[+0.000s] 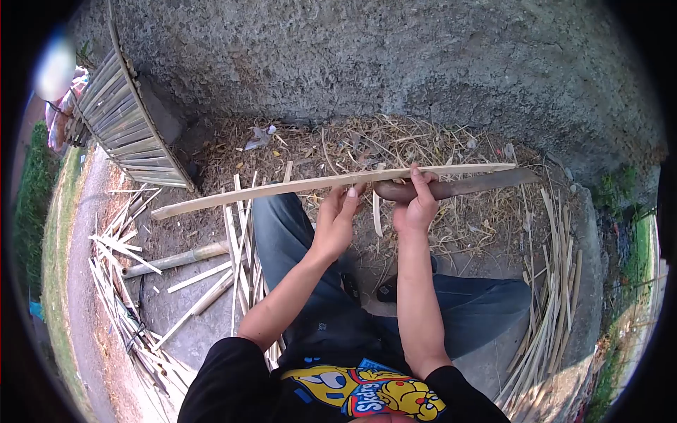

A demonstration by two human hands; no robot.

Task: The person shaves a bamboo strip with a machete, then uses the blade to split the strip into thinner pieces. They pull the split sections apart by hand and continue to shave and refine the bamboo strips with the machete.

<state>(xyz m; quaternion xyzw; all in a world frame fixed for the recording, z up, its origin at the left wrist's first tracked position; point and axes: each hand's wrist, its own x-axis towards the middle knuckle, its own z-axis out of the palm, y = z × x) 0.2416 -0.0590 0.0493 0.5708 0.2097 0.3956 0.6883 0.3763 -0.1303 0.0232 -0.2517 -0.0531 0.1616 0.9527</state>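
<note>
A long pale bamboo strip [282, 187] lies crosswise in front of me, its left end lower than its right. My left hand [337, 222] holds it from below near the middle, thumb on the near side; the other fingertips are partly hidden. In my right hand [417, 206] is a machete [483, 185], gripped by its dark rounded handle, with the blade pointing right. The blade runs just below the strip's right part. The right fingertips reach up to the strip and seem to touch it.
Bundles of split bamboo strips lie on the ground at left [127, 303] and right [557, 289]. A bamboo pole [180, 258] rests by my bent leg. A slatted bamboo panel [130, 116] leans at the upper left. Ahead stands a rough grey wall [367, 63], with shavings [465, 225] below.
</note>
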